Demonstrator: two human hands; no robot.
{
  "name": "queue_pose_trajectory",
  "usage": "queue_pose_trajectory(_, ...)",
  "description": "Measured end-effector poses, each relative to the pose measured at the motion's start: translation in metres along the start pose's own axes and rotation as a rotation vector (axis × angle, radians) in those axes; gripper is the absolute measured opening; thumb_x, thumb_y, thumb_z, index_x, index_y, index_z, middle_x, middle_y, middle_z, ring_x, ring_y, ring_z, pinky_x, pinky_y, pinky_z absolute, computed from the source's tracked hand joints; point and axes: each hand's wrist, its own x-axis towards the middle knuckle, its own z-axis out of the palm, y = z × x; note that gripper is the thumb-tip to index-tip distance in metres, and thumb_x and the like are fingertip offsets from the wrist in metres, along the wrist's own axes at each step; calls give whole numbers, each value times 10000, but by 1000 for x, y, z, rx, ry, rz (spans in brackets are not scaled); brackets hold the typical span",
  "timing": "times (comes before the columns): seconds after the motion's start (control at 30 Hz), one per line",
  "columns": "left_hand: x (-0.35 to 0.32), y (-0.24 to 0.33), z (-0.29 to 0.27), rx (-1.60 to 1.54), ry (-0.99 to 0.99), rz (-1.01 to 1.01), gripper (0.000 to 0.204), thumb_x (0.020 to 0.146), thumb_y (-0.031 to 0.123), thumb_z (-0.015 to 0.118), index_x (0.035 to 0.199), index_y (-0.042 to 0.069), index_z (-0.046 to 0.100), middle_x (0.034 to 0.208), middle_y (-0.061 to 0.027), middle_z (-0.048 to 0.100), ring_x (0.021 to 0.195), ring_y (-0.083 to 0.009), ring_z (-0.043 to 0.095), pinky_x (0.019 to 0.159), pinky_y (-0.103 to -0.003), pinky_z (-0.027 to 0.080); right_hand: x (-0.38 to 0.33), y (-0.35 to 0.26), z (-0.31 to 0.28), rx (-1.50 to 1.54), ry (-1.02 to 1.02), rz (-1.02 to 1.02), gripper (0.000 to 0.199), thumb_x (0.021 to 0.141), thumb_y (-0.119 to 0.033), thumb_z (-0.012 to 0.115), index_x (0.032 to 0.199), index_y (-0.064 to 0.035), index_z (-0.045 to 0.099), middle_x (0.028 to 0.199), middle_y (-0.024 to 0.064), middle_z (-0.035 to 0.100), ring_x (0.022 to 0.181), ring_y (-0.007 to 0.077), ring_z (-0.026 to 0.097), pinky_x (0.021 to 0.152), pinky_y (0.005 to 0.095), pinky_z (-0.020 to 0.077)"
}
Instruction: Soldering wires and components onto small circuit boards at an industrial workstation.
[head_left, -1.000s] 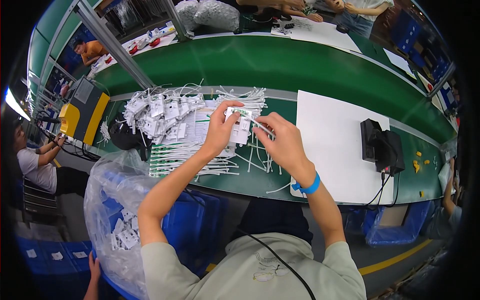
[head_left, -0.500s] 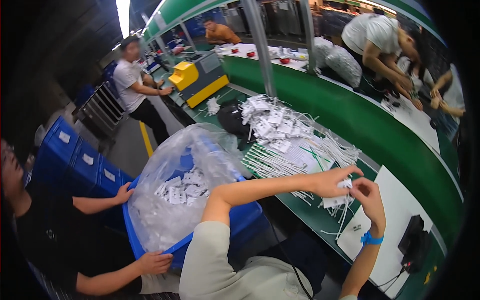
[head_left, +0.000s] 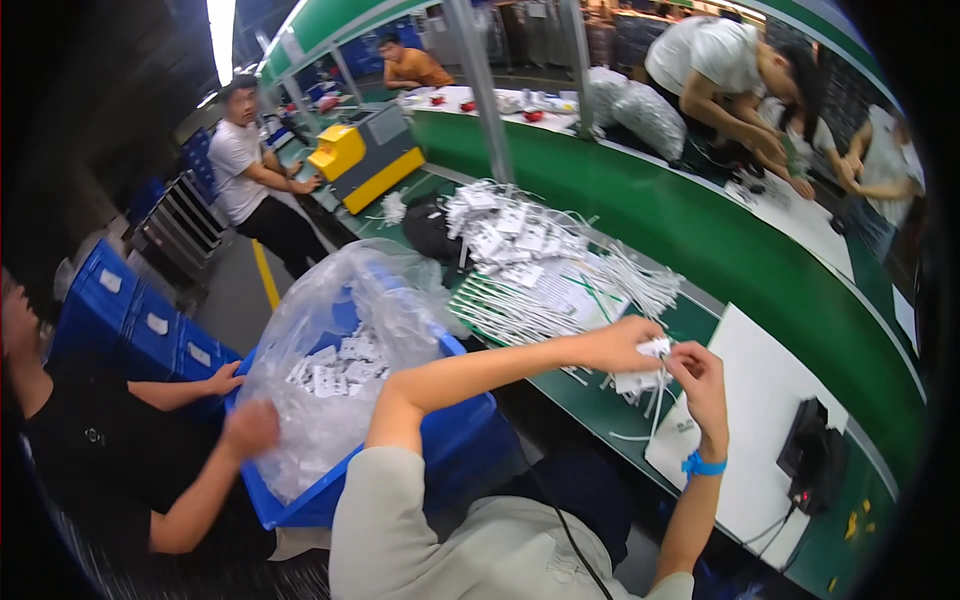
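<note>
Light is strong and even across the middle, coming from an overhead strip lamp (head_left: 222, 28) at eleven o'clock that burns out to plain white. The green table (head_left: 700, 235) and the white sheet (head_left: 770, 395) at four o'clock are bright, with soft, faint shadows. The left side from eight to ten o'clock falls dim. A black fisheye border rings the frame, and straight edges bow toward it. The clear plastic bag (head_left: 330, 330) shows pale glare. Slight motion blur softens the whole view, most at the rim.
</note>
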Motion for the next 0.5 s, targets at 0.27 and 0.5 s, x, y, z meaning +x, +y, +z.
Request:
queue_pose_trajectory(0.27, 109, -11, 10, 177, 0, -228, 392, 790, 321, 749, 971, -26, 721, 838, -122, 734, 735, -213, 706, 686, -356, 555, 9, 38, -49, 122, 455, 99, 236, 981, -235, 651, 1070, -30, 726, 918, 12, 702, 810, 87, 620, 747, 252, 514)
queue_pose_trajectory(0.5, 120, -44, 126, -145, 355, -179, 421, 805, 190, 778, 1092, -87, 644, 870, -193, 732, 750, -213, 721, 649, -327, 551, -38, 71, -74, -190, 690, -30, 209, 943, -125, 682, 1088, 24, 704, 989, 83, 726, 904, 151, 665, 828, 285, 530)
